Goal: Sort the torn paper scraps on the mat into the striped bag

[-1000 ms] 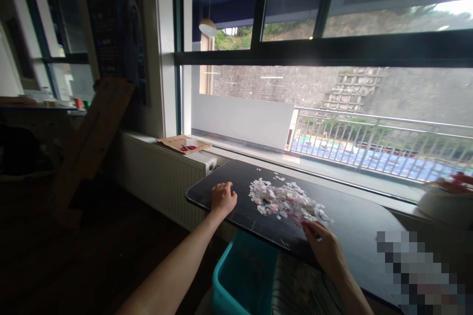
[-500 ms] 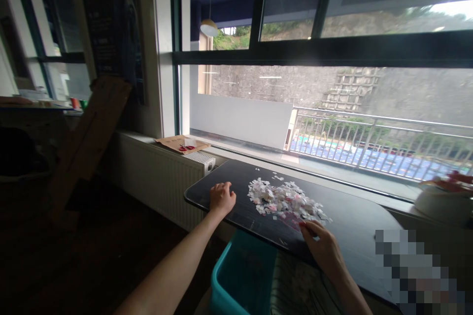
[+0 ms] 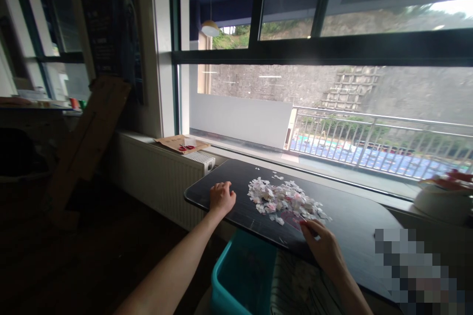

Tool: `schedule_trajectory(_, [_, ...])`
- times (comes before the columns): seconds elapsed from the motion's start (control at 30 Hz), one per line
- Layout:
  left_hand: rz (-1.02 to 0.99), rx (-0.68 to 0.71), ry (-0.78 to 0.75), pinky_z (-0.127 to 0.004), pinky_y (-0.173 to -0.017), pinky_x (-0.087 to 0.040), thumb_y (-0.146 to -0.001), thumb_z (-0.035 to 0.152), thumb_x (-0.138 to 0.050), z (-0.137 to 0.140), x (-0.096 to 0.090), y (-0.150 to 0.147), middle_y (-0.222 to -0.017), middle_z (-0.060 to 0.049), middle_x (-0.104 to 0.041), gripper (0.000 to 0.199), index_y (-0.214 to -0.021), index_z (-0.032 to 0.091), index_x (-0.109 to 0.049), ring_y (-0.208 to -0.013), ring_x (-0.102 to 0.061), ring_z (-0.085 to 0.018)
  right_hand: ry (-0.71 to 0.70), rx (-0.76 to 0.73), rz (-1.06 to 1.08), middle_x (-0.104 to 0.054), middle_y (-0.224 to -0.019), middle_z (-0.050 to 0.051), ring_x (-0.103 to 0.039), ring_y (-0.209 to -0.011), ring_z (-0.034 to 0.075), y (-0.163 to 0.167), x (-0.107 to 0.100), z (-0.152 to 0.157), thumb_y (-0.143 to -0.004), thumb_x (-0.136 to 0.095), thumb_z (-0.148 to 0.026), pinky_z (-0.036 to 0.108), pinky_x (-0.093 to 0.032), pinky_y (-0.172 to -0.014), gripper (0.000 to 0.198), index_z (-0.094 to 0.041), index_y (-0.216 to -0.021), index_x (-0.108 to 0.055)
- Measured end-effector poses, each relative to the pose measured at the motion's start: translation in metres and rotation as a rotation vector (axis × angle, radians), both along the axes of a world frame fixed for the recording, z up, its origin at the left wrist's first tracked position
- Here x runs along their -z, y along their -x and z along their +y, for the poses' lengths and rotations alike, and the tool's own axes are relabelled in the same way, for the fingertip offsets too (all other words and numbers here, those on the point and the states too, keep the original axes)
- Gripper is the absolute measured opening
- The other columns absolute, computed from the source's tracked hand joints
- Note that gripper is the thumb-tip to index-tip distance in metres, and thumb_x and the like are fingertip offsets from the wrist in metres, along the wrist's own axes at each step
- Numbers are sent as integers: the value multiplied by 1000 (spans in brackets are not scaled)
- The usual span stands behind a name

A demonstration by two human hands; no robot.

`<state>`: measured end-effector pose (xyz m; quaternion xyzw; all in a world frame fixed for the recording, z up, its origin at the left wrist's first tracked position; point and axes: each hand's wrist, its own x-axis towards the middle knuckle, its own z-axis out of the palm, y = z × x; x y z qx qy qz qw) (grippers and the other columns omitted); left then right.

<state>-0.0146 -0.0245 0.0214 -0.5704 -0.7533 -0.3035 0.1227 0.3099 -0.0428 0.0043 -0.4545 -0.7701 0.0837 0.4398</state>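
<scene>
A loose heap of small white paper scraps point(image 3: 284, 196), some of them pinkish, lies on the dark table point(image 3: 358, 236). To the left of the heap, my left hand point(image 3: 222, 197) rests on the tabletop with its fingers bent and apart, holding nothing visible. My right hand point(image 3: 320, 238) is at the near right side of the heap, thumb and fingers pinched together. From its fingertips a thin, see-through pink sheet point(image 3: 291, 219) reaches left against the near edge of the scraps. A few scraps lie just left of that sheet, close to the table's front edge.
Below the table's front edge stands a turquoise bin point(image 3: 221, 275). Red-handled scissors point(image 3: 186, 147) lie on brown cardboard point(image 3: 170, 142) over the radiator point(image 3: 173, 187). A pale pot point(image 3: 443, 204) stands at the right by the window. Cardboard point(image 3: 92, 138) leans at the left.
Several scraps have shifted from the heap toward the table's front edge, left of the pink sheet. My right hand has barely moved; my left hand stays in place.
</scene>
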Motion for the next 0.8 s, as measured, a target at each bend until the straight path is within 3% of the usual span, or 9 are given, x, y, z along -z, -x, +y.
schedule_trajectory(0.2, [-1,1,-1,-40,-91,-39,-79,21,-50,0,-1,0,-103,-11,-67,27,-104,16,-61,-101,-57,-27,69,155,16,-73,-86,6,-68,-74,22,-1,-1,-2,-81,-48,-40,28,-50,-65,33,-20,-87,-73])
schedule_trajectory(0.4, [-2,-15,-3,-40,-90,-39,-78,20,-51,0,-1,-1,-101,-10,-67,27,-103,17,-61,-100,-57,-27,72,235,31,-75,-83,6,-69,-71,23,-1,-1,-2,-78,-48,-41,30,-51,-63,33,-21,-85,-74])
schedule_trajectory(0.57, [-1,-13,2,-40,-90,-39,-79,20,-51,0,-1,-1,-101,-10,-67,28,-104,17,-61,-101,-57,-27,90,146,44,-74,-78,5,-69,-70,22,-1,-3,-4,-77,-49,-40,29,-51,-65,31,-21,-80,-73])
schedule_trajectory(0.8, [5,-7,4,-40,-90,-40,-79,21,-51,0,0,0,-103,-11,-67,28,-105,15,-61,-102,-57,-27,126,237,67,-74,-78,6,-69,-73,24,-1,-6,-6,-73,-50,-40,31,-51,-65,30,-22,-79,-72])
